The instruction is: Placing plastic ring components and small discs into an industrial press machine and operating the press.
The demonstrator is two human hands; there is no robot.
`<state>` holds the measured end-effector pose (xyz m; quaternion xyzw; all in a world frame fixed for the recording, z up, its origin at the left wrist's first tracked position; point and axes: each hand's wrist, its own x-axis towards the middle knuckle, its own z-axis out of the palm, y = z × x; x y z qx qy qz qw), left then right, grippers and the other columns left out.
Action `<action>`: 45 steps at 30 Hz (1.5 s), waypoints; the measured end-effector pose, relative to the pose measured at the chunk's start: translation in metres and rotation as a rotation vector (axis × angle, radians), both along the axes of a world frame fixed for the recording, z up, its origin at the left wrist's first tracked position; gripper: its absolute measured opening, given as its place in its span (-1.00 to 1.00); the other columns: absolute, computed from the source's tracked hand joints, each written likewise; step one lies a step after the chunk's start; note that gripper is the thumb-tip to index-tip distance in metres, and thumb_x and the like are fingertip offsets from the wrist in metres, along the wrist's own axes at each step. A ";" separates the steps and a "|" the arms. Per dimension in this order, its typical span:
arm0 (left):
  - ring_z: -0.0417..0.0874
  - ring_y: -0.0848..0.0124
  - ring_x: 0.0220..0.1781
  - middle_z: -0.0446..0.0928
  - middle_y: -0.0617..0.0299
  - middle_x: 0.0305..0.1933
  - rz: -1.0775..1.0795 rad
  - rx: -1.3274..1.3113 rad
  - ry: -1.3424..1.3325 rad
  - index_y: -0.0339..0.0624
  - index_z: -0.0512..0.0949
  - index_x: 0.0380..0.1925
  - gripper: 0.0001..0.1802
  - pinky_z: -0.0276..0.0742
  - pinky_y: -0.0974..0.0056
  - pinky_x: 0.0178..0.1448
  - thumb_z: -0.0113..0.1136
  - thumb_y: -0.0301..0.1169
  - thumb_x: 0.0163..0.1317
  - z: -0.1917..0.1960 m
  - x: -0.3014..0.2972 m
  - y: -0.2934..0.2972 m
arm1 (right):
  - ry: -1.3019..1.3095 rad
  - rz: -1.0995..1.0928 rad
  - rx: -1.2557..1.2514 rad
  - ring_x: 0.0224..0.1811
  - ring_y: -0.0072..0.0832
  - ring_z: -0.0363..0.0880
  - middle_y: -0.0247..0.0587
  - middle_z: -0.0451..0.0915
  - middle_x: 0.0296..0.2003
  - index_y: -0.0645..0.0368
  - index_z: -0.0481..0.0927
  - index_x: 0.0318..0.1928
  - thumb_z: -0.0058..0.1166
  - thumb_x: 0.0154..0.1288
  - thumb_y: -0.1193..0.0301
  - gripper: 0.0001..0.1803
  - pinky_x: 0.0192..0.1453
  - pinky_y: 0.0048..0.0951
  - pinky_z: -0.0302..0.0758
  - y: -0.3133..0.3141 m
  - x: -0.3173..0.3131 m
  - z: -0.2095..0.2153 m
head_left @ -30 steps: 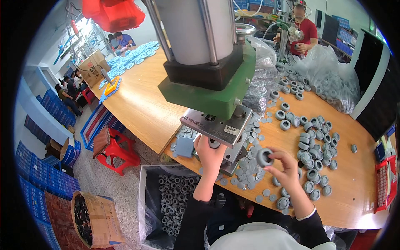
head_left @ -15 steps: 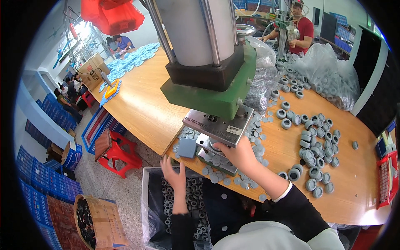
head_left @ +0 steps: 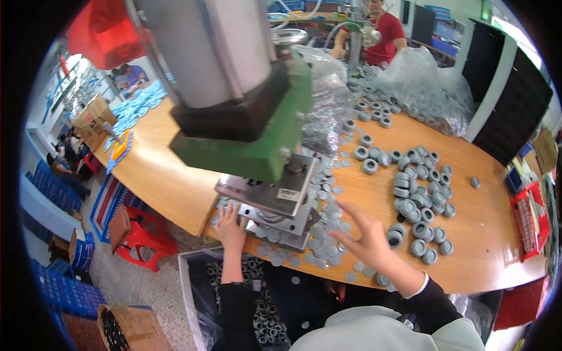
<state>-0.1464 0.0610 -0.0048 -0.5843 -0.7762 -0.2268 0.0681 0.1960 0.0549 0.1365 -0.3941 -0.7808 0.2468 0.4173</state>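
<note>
My right hand (head_left: 371,241) hangs spread, grasping nothing, near scattered grey discs (head_left: 325,241)!
My left hand (head_left: 230,229) is just beside the press's steel die (head_left: 293,225), fingers extended, though I can't tell whether they grip anything; grey rings (head_left: 421,172) cluster rightward on the tabletop (head_left: 483,234).

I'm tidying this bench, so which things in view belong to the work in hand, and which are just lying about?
Likely part of the work:
green press, by the left hand
grey discs, near the right hand
grey rings
bin holding more rings

Probably just lying about:
red stool
open carton
red basket
</note>
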 end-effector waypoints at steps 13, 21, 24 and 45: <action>0.18 0.09 0.40 0.32 0.08 0.29 -0.079 0.277 -0.262 -0.19 0.41 0.13 -0.56 0.07 -0.07 0.35 0.05 -0.34 0.25 -0.005 0.004 -0.008 | -0.558 -0.312 -0.063 -0.05 0.02 0.41 0.07 0.40 -0.08 0.26 0.47 -0.02 0.20 -0.10 0.49 -0.49 0.06 -0.15 0.42 0.004 0.139 -0.094; 0.38 0.30 0.20 0.31 -0.02 0.25 -0.532 0.469 -0.803 -0.38 0.28 0.16 -0.35 0.16 0.23 0.30 0.27 -0.43 0.07 0.118 0.101 -0.002 | -0.364 -0.358 -0.209 -0.07 0.04 0.41 0.06 0.35 -0.12 0.27 0.42 -0.17 0.21 -0.16 0.53 -0.56 -0.02 -0.15 0.45 0.022 0.139 -0.086; 0.46 0.37 0.08 0.45 0.07 0.11 -0.350 0.601 -1.006 -0.37 0.40 0.04 -0.45 0.30 0.29 0.17 0.31 -0.48 0.01 0.132 0.122 0.018 | -0.415 -0.306 -0.170 -0.11 -0.06 0.44 0.01 0.34 -0.10 0.25 0.44 -0.08 0.23 -0.10 0.50 -0.52 -0.06 -0.21 0.47 0.028 0.137 -0.093; 0.29 0.04 0.23 0.27 -0.08 0.18 0.486 0.470 -0.409 -0.39 0.32 0.07 -0.41 0.15 0.07 0.32 0.30 -0.34 0.09 -0.012 0.020 -0.125 | 0.235 0.190 0.026 -0.21 -0.31 0.59 -0.07 0.58 -0.25 0.29 0.48 -0.05 0.41 -0.04 0.39 -0.47 -0.13 -0.39 0.52 0.010 -0.091 0.004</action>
